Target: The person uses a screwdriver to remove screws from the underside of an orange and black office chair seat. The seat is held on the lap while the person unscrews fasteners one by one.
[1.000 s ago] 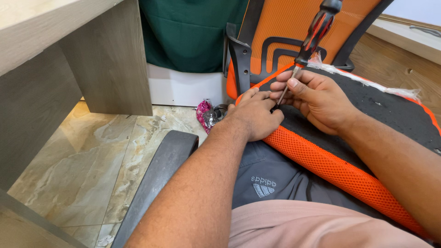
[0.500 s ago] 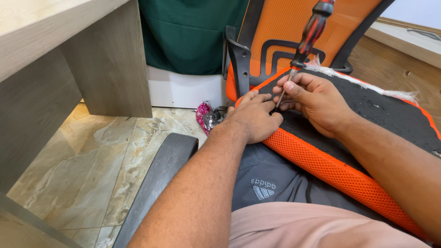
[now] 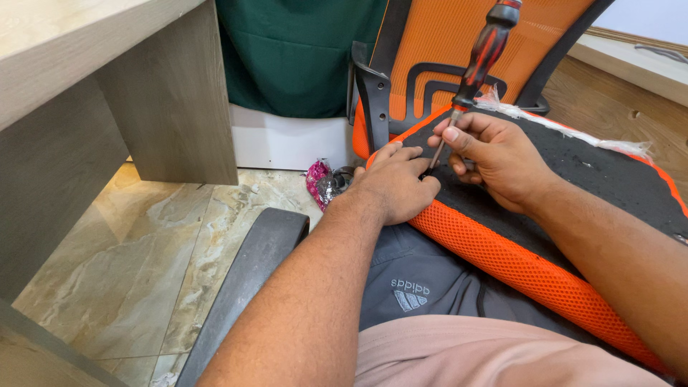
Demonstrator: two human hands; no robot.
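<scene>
- Far left of the chair seat (image 3: 573,172), a wooden table (image 3: 86,64) stands over the marble floor (image 3: 143,244); a grey armrest (image 3: 247,276) lies nearer, by our lap; a crumpled pink wrapper (image 3: 317,179) sits on the floor just left of the seat's corner.
- Our left hand (image 3: 393,183) rests on the seat's near-left corner, its grip curled and pressed on the black underside beside the screwdriver tip; we cannot tell whether it pinches a screw.
- The screwdriver (image 3: 479,61) stands tilted over that same corner, red-and-black handle high, tip hidden between the two hands.
- Our right hand (image 3: 494,158) lies on the seat just right of the tip, its grip pinching the metal shaft low down.
- We judge the step to be seating the tip in a fastener; the next move calls for shifting the right hand to the handle while the left steadies the tip.
</scene>
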